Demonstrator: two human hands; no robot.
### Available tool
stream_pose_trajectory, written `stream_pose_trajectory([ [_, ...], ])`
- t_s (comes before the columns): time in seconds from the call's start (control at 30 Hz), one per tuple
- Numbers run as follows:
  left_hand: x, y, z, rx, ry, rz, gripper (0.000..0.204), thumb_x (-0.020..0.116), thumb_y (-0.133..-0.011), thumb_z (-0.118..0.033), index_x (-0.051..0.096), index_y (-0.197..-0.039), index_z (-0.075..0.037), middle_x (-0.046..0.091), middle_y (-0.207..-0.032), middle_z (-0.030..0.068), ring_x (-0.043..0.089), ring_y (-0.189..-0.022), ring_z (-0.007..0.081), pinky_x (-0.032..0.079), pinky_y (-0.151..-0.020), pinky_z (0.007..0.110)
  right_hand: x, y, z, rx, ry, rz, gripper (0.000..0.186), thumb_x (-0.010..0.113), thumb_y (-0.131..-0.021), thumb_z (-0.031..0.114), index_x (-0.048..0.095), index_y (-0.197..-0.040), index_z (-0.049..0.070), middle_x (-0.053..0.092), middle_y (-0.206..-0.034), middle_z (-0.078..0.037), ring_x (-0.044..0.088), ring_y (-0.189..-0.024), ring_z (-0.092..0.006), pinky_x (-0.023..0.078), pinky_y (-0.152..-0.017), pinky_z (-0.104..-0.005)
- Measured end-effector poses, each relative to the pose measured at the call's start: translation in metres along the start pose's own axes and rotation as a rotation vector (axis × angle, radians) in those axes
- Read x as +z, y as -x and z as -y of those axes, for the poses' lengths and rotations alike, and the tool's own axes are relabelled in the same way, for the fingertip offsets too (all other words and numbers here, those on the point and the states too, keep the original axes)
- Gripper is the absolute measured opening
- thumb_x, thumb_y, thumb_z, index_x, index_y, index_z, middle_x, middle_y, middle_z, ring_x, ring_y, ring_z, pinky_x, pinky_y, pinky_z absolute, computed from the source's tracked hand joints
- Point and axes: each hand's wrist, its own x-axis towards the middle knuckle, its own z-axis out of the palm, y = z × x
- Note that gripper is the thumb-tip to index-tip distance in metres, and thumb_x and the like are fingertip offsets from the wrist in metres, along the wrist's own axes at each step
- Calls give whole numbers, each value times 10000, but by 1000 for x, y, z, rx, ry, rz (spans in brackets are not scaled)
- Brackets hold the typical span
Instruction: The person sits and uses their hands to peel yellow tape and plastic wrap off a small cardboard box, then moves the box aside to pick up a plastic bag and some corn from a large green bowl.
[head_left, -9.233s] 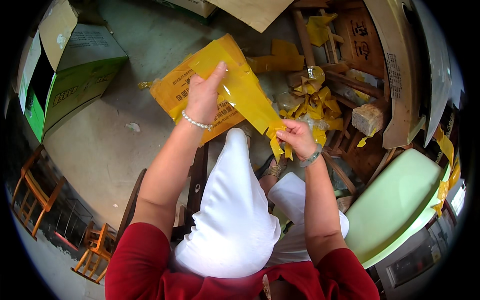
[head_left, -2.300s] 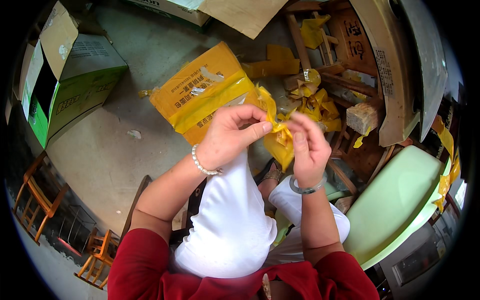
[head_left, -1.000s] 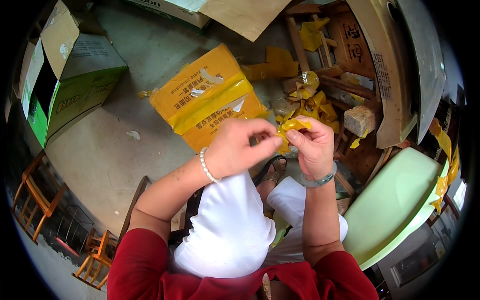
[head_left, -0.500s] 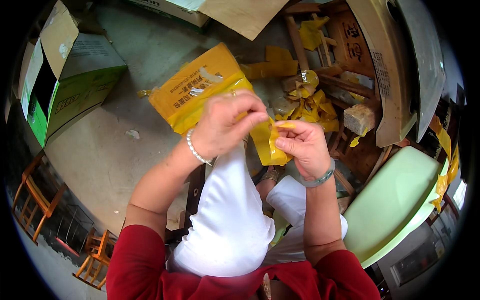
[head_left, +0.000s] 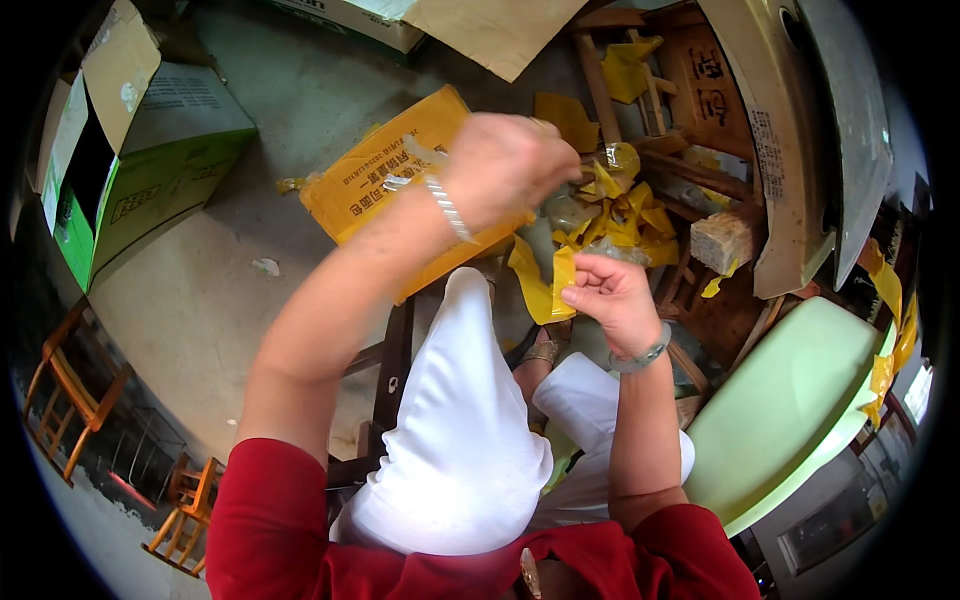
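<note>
My right hand [head_left: 612, 298] pinches a strip of yellow packing tape [head_left: 540, 285] between thumb and fingers; the strip hangs in a loose fold above my foot. My left hand [head_left: 515, 168] is raised in front of a printed yellow-orange cardboard piece [head_left: 365, 180], its fingers pointing right toward the tape heap. Motion smears those fingers, so whether they hold anything cannot be made out. Crumpled yellow tape scraps [head_left: 630, 220] lie heaped beyond my right hand, with some clear plastic among them.
An open green carton [head_left: 175, 165] stands at the left. On the right are a wooden stool on its side [head_left: 705, 80], a rough block [head_left: 722, 240] and a pale green tub [head_left: 790, 390] with tape stuck to its rim. Small wooden chairs [head_left: 190, 510] stand lower left.
My left hand has come away from the tape strip, moving up and right across the cardboard. My right hand keeps the strip, lowered slightly.
</note>
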Motion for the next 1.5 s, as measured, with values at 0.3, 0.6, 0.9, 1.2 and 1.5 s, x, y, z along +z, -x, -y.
stream_pose_trajectory([
  [0.3,94,-5,0,-106,-448,399,102,604,-702,-203,646,-734,-116,622,-707,40,601,-770,209,430,-702,361,13,3,-18,132,376,85,309,631,-746,-42,566,-1048,-31,547,-759,31,514,-671,-26,447,-618,-168],
  [0.6,135,13,3,-212,-588,474,255,575,-735,-181,645,-957,-76,570,-1104,83,510,-1035,216,313,-894,452,6,2,-21,94,732,14,304,665,-698,93,623,-989,18,553,-604,-20,480,-525,-83,415,-517,-246],
  [0.9,127,12,-5,-361,-67,571,131,586,-653,-64,631,-770,-27,618,-768,161,601,-758,301,477,-658,342,2,5,-23,38,752,5,287,659,-697,91,625,-974,23,554,-603,-29,483,-521,-90,417,-524,-244],
  [1.2,33,31,64,-425,-131,-247,128,622,-647,23,606,-737,-67,591,-708,116,577,-638,284,482,-609,343,-3,11,-25,25,782,-34,276,647,-717,118,631,-986,57,568,-605,-45,510,-519,-109,427,-524,-255],
  [1.5,-77,148,188,-1007,-142,676,285,574,-820,-284,643,-973,-53,636,-942,125,605,-776,197,452,-722,305,1,8,-36,28,748,-18,268,649,-727,72,615,-986,11,552,-649,-13,488,-554,-75,422,-536,-227],
])
